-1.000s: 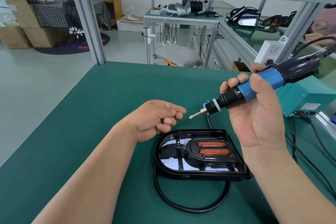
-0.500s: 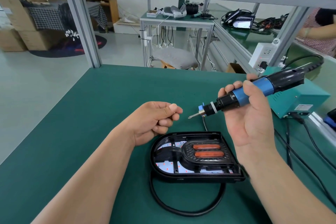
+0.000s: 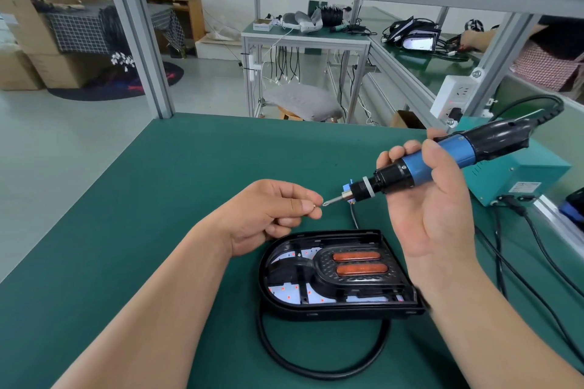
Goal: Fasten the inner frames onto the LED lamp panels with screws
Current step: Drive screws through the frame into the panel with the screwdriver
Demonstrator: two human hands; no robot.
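Closed in since a second ago: left hand (image 3: 271,215), now pinching a small screw (image 3: 314,206) right at the driver bit (image 3: 330,202).

Nearest, flat on the desk (image 3: 126,230): LED lamp panel (image 3: 331,309), black inner frame (image 3: 294,268) seated in it, cable (image 3: 322,374) looped in front. Held by neither hand, so likely to skid under driver pressure.

Above, right hand (image 3: 433,208) wrapped round the electric screwdriver (image 3: 442,161). Could fumble the screw off the tip down among the LEDs, or drive it crooked from a tilted bit.

Beyond, teal power box (image 3: 518,174).
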